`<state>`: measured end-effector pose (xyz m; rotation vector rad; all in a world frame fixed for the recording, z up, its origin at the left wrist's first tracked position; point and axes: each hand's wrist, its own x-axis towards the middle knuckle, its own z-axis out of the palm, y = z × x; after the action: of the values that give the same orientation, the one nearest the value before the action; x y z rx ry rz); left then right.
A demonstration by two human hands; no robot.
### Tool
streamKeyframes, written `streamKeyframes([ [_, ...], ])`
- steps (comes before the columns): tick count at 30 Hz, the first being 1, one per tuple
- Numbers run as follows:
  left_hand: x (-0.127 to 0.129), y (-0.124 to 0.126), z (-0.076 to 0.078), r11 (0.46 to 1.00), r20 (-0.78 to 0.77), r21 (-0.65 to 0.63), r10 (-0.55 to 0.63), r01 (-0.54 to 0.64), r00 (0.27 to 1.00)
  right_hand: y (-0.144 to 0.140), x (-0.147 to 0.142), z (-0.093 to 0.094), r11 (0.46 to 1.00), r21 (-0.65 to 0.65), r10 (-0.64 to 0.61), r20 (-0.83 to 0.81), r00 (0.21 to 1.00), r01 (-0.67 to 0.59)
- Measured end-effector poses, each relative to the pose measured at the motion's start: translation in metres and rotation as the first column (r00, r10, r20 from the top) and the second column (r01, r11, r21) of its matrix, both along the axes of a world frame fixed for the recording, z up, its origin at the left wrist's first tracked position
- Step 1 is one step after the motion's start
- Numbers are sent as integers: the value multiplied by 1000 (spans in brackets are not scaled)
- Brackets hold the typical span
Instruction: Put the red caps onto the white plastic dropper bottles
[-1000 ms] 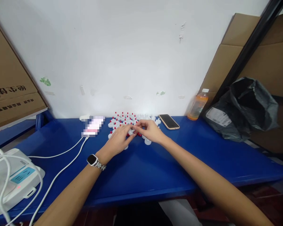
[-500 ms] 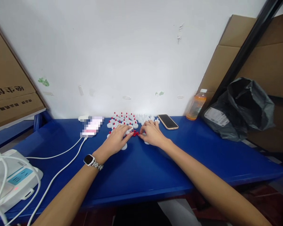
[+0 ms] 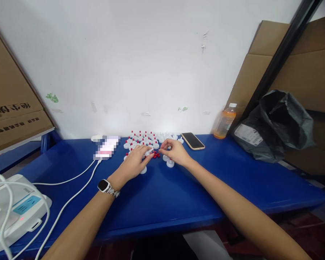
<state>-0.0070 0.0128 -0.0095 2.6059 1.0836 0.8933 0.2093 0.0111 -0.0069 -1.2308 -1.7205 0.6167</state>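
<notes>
My left hand (image 3: 135, 161) rests on the blue table (image 3: 162, 195) and pinches a small white cap (image 3: 149, 151) between thumb and fingers. My right hand (image 3: 176, 153) hovers just right of it, thumb and forefinger pinched on a tiny red plug. A small pile of loose red plugs (image 3: 157, 155) lies between the two hands. Behind them stands a cluster of white caps with red tips (image 3: 143, 138). Two plain white caps lie loose, one (image 3: 170, 163) under my right hand and another (image 3: 143, 170) by my left palm.
A phone (image 3: 193, 140) lies face up to the right of the caps, with an orange drink bottle (image 3: 224, 121) and a black bag (image 3: 278, 124) beyond. At left are a blurred device (image 3: 107, 148) on white cables and a white power strip (image 3: 13, 209). Cardboard boxes stand at both sides.
My right hand dipped to the red plug pile, then lifted slightly with its fingers pinched. My left hand stayed in place holding the white cap.
</notes>
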Motion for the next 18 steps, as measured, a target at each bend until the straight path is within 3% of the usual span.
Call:
streamKeyframes([
  [3, 1, -2, 1, 1000, 15, -9, -6, 6, 1000, -2, -4, 1, 998, 68, -5, -79, 997, 11],
  [9, 2, -4, 3, 1000, 42, 9, -19, 19, 999, -5, -12, 0, 995, 79, 75, -241, 968, -57],
  [14, 2, -2, 0, 999, 46, 26, -47, 46, 998, -7, -16, 0, 981, 36, 185, -443, 877, -189],
  [18, 3, -3, 0, 999, 41, 18, -48, 47, 998, -8, -19, -2, 991, 41, 132, -464, 876, -127],
])
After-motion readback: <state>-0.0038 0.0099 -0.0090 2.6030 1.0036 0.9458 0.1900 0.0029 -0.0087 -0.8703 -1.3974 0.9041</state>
